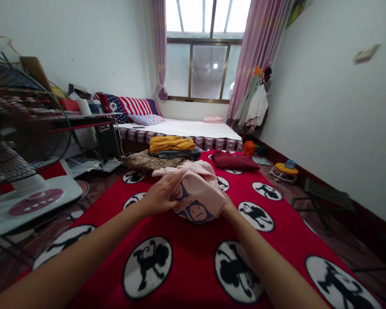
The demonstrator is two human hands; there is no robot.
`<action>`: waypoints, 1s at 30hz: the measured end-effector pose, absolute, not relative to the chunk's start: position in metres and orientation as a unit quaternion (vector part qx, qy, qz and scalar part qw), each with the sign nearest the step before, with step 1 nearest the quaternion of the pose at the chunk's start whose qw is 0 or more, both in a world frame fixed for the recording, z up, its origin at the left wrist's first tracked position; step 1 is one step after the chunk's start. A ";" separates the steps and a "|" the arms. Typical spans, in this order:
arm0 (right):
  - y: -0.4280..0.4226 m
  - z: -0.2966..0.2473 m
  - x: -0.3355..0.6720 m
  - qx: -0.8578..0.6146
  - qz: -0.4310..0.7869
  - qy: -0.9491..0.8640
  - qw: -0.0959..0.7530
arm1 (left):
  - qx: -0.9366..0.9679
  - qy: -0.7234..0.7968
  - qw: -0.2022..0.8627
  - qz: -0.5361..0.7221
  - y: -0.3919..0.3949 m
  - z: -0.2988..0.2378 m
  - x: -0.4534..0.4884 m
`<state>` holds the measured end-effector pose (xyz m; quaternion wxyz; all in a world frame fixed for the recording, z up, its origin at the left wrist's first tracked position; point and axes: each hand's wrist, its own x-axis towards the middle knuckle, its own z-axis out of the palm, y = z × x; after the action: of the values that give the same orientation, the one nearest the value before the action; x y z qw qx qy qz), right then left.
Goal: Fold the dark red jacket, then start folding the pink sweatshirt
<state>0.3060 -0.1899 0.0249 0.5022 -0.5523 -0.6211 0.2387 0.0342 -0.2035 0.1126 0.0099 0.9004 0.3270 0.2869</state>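
Gripping the pink garment (197, 189) over the red blanket (193, 266), the left hand (164, 191) is closed on its left side; the right hand (226, 206) is mostly hidden behind the garment, closure indeterminable.

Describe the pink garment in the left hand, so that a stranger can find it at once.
Find the red blanket with monkey pictures. Near its middle, the left hand grips the pink garment. Its blue cartoon print sets it apart from the yellow garment and dark red garment beyond.
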 end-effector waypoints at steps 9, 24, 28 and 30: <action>-0.217 0.073 0.401 -0.535 0.075 -0.358 0.762 | 0.950 0.272 0.124 0.093 -0.274 0.130 0.035; -0.292 0.074 0.334 -0.683 0.110 -0.654 0.306 | 0.931 0.327 0.141 0.083 -0.230 0.113 0.050; -0.296 0.074 0.325 -0.669 0.170 -0.696 0.201 | 0.928 0.321 0.189 0.003 -0.254 0.112 0.050; -0.295 0.083 0.324 -0.654 0.213 -0.707 0.163 | 0.923 0.285 0.253 -0.044 -0.261 0.122 0.047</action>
<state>0.3245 -0.2953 0.0825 0.1627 -0.6544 -0.7070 0.2133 0.0475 -0.2614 0.1222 0.2535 0.9233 0.2853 -0.0438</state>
